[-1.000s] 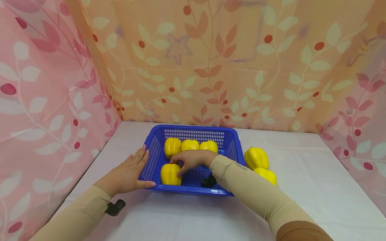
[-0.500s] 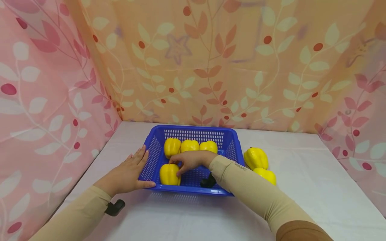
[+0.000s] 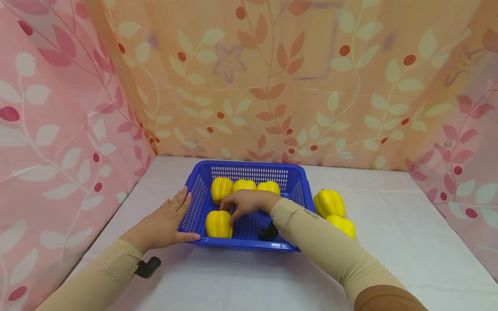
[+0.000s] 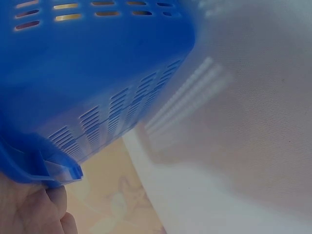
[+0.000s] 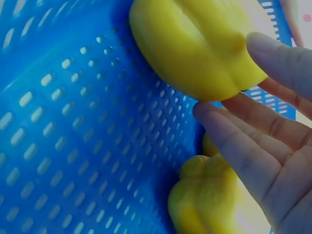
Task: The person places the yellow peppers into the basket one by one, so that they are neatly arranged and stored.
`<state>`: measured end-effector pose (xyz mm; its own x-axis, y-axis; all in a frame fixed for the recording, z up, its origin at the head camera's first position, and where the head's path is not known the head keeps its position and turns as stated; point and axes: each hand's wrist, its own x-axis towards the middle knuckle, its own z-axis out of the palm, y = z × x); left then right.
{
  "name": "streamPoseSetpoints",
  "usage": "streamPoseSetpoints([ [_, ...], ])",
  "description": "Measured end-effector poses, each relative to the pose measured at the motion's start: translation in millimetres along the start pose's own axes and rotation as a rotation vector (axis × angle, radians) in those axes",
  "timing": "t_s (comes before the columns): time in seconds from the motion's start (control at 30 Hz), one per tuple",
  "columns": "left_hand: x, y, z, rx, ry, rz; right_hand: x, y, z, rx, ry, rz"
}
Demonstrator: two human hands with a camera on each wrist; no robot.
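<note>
A blue perforated plastic basket stands on the white cloth. My left hand rests with straight fingers along its left rim, thumb on the front corner. Inside, a yellow bell pepper sits at the front left. My right hand reaches over it, thumb and fingers loosely spread at its right and back sides. In the right wrist view, the relaxed fingertips lie just beside this pepper. Behind, a row of three yellow bell peppers lines the back wall, partly hidden by the hand.
Two more yellow bell peppers lie on the cloth right of the basket. Patterned curtains enclose the back and both sides. A black wrist mount hangs under the right wrist, inside the basket.
My right hand has lifted slightly and its fingers have loosened from the front-left bell pepper, which stays in place. The left hand holds its position on the rim.
</note>
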<state>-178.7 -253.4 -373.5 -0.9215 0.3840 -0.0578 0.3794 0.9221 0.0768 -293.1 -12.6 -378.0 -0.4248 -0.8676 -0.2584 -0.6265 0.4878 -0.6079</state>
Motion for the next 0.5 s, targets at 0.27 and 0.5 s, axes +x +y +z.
streamPoseSetpoints([
  [0.27,0.5,0.0,-0.6,0.006,0.004,0.008,-2.4,0,-6,-0.004,0.066,0.002],
  [0.5,0.5,-1.0,0.8,0.007,0.010,0.009,-7.5,-4,-17,-0.050,0.103,-0.041],
])
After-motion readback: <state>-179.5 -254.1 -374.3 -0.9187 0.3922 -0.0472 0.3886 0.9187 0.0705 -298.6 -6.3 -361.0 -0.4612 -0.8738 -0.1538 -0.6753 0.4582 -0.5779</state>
